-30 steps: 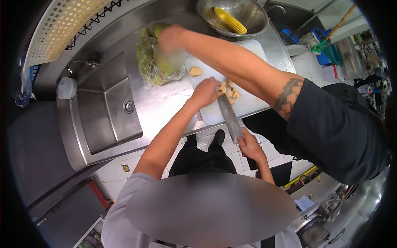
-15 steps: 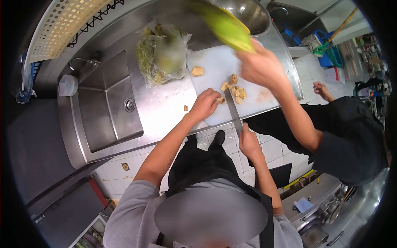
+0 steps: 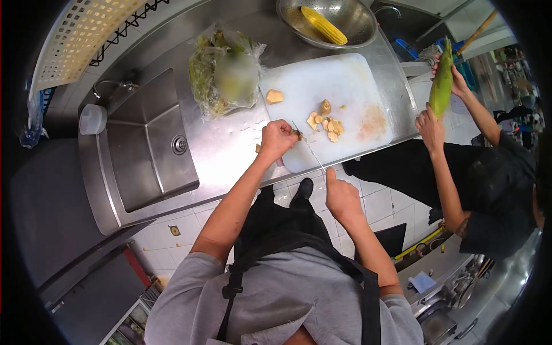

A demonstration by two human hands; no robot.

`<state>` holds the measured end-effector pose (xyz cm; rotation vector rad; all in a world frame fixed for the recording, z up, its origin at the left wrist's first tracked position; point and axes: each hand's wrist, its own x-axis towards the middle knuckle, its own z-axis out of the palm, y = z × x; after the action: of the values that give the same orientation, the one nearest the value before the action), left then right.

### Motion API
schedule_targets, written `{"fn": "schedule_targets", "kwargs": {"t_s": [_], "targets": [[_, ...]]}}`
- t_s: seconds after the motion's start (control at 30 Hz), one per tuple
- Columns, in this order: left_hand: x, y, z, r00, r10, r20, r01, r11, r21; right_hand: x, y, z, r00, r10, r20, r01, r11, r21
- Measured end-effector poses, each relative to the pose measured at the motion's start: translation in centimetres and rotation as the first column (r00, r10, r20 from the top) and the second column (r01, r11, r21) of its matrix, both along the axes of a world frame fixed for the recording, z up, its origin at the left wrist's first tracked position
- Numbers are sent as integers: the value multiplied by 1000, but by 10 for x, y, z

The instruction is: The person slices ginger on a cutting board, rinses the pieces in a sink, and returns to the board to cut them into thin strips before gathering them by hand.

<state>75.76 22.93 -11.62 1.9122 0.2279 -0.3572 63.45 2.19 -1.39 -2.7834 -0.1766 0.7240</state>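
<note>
A: Grip status?
B: Right hand [image 3: 340, 198] is clamped round the knife [image 3: 311, 150] handle, thumb up. The blade shows edge-on, tip by the left fingertips. Left hand [image 3: 278, 138] is curled closed, pinching a small piece [image 3: 298, 134] at the lower left corner of the white cutting board [image 3: 345, 80], centre of frame.
A: Risks?
B: My read, three.
1) The piece is tiny and the fingertips sit just beside the blade. If it rolls or the edge wanders, a fingertip gets nicked.
2) The cut is at the board's corner, near the front edge of the steel counter [image 3: 230, 144]. A hard chop there could shift the board or flick bits off. One stray bit [image 3: 258, 149] lies on the steel.
3) A co-worker stands at right of frame with both hands on a corn ear in its husk [image 3: 441, 86], near the board's right end. A reach toward the colander [image 3: 356, 31], top centre, would pass over the board and close to the knife.
A: Cut chunks?
B: A loose pile [image 3: 325, 123] mid-board, apart from the blade. Low risk.
A: Any readable text?
B: None. The plastic bag of greens [image 3: 224, 72], upper centre, is blurred with no label visible. No marks legible on the colander or the sink [image 3: 152, 144].
</note>
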Motion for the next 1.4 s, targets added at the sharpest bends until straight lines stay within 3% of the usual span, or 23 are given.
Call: {"fn": "schedule_targets", "kwargs": {"t_s": [0.13, 0.23, 0.33, 0.43, 0.53, 0.63, 0.83, 1.07, 1.23, 1.4], "targets": [[0, 2, 9, 995, -102, 11, 100, 987, 125, 17, 0, -46, 998, -3, 66, -1, 998, 61], [-4, 21, -2, 938, -223, 267, 207, 975, 85, 19, -6, -43, 998, -65, 1, 64, 987, 145], [-8, 27, -4, 932, -238, 273, 219, 971, 100, 9, -8, -35, 995, -94, -28, 97, 983, 153], [-11, 20, -11, 960, -137, 246, 145, 989, -15, 1, -8, -24, 994, -105, -17, 106, 976, 190], [-14, 16, -15, 949, -113, 295, 115, 993, 10, -6, -5, -11, 993, -114, -19, 115, 975, 192], [-17, 12, -14, 971, -98, 218, 80, 993, 88, -8, 0, -1, 996, -70, -47, 75, 992, 104], [-19, 9, -11, 958, -95, 270, 81, 995, 62, -12, 10, 1, 1000, 9, -7, -9, 997, -75], [-20, 8, -15, 970, -96, 222, 101, 995, -8, 9, 16, -43, 999, -25, 23, 24, 999, 30], [-23, 10, -9, 936, -119, 330, 127, 992, -1, 8, -4, -10, 999, -31, -35, 34, 996, 78], [-20, 16, -14, 947, -173, 270, 179, 984, 1, -2, -5, 9, 998, -8, -68, 10, 999, 36]]}}
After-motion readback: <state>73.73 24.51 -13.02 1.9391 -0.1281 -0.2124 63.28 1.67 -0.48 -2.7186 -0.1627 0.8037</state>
